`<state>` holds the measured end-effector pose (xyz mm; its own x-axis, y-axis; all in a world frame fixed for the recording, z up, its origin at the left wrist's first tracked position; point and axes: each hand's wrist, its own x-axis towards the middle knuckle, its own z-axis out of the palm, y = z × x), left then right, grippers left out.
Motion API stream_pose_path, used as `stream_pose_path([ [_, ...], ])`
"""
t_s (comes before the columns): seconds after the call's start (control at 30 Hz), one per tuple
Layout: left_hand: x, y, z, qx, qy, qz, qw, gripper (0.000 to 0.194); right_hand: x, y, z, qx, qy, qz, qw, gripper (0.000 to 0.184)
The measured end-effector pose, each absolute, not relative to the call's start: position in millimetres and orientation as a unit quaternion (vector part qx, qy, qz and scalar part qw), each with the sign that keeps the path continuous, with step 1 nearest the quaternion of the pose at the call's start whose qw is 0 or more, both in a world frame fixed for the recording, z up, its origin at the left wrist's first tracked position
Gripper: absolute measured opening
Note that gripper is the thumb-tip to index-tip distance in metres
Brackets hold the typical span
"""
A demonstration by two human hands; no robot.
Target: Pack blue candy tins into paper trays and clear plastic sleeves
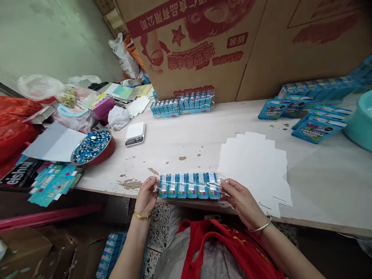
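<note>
A clear-wrapped pack of several small blue boxes (pixel 186 186) is held level at the table's front edge. My left hand (pixel 147 193) pinches the left end of its film, thumb and fingers closed. At the opposite end, my right hand (pixel 236 195) is closed on the wrap as well. White backing sheets or flattened cards (pixel 252 166) lie in an overlapping pile just right of the pack, near my right hand.
Wrapped box packs (pixel 181 108) stand against a large carton (pixel 197 50). A white digital scale (pixel 135 133) and a red bowl of blue-wrapped candies (pixel 107 151) are at left. Blue pouches (pixel 316 126) and a turquoise tub (pixel 360 120) stand at right.
</note>
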<state>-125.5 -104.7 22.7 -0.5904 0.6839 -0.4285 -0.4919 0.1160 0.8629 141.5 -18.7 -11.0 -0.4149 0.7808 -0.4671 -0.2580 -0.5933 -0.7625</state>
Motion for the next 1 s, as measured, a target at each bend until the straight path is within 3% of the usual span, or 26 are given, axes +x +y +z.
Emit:
stream_pose_path([
  [0.4, -125, -99, 17, 0.032, 0.544, 0.711, 0.444, 0.024, 143, -18, -11, -0.427, -0.327, 0.777, 0.328, 0.043],
  [0.73, -135, -100, 23, 0.105, 0.582, 0.655, 0.47, 0.034, 137, -17, -11, -0.417, -0.309, 0.784, 0.342, 0.044],
  [1.0, -142, -79, 53, 0.115, 0.635, 0.626, 0.438, 0.039, 133, 16, 14, -0.389, -0.415, 0.74, 0.359, 0.046],
])
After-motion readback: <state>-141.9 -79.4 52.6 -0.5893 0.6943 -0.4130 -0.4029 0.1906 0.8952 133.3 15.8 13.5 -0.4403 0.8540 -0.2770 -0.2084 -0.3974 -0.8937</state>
